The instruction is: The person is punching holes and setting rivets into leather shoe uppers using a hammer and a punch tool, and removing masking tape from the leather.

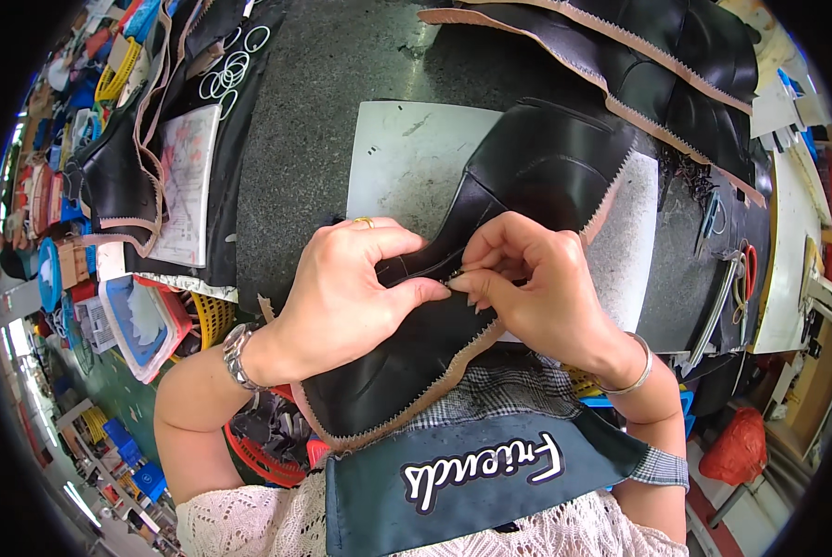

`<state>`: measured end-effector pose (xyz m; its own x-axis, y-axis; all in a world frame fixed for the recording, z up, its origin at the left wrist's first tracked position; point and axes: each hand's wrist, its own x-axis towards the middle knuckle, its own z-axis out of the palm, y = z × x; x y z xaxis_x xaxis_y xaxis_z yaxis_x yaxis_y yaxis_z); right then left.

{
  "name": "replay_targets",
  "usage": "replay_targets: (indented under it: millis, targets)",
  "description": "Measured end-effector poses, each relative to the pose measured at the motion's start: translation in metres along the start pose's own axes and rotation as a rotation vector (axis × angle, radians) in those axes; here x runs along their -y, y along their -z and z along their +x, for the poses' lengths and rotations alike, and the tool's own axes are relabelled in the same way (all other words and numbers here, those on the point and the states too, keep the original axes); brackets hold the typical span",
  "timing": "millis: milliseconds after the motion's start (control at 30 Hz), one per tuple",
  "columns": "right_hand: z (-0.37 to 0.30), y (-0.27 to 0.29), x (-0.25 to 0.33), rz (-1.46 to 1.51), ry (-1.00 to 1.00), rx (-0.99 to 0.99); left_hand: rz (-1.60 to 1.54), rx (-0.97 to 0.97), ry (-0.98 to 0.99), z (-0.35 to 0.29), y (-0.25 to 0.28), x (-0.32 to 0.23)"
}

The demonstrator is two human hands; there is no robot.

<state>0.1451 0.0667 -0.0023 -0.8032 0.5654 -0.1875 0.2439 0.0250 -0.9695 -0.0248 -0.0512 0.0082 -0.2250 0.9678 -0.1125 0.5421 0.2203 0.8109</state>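
A black leather boot upper (pixel 550 172) with a tan, zigzag-cut edge lies slantwise in front of me, its near end over my lap. My left hand (pixel 337 297) grips the upper's curved edge near the middle, thumb and forefinger closed on it. Right beside that thumb, my right hand (pixel 550 292) is pinched at the same seam, its fingertips together. Whatever sits between those fingertips is too small to make out. Beneath the upper is a smudged white sheet (pixel 388 172) on the dark worktable (pixel 295 148).
More black uppers (pixel 638 79) are stacked at the far right, others (pixel 123 176) at the left. White rings (pixel 230 79) lie at the far left. Scissors with red handles (pixel 750 274) and blue-handled snips (pixel 711 218) are at the right. A blue-lined tray (pixel 137 320) stands lower left.
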Motion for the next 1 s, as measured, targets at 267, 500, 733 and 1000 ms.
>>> replay_targets:
  millis: [267, 500, 733, 1000]
  targets:
    - [0.001, -0.001, -0.001, -0.035, -0.056, 0.070, -0.115, -0.036, 0.052, 0.005, 0.002, -0.003]
    - [-0.007, -0.013, -0.010, 0.161, 0.024, -0.088, -0.032, 0.162, 0.170, 0.008, 0.007, 0.000]
    - [-0.008, -0.016, -0.012, 0.021, 0.104, -0.115, -0.054, -0.005, -0.008, 0.003, 0.001, 0.000]
    - [-0.005, -0.011, -0.007, -0.090, 0.107, -0.112, -0.061, -0.017, -0.094, -0.001, 0.002, 0.003]
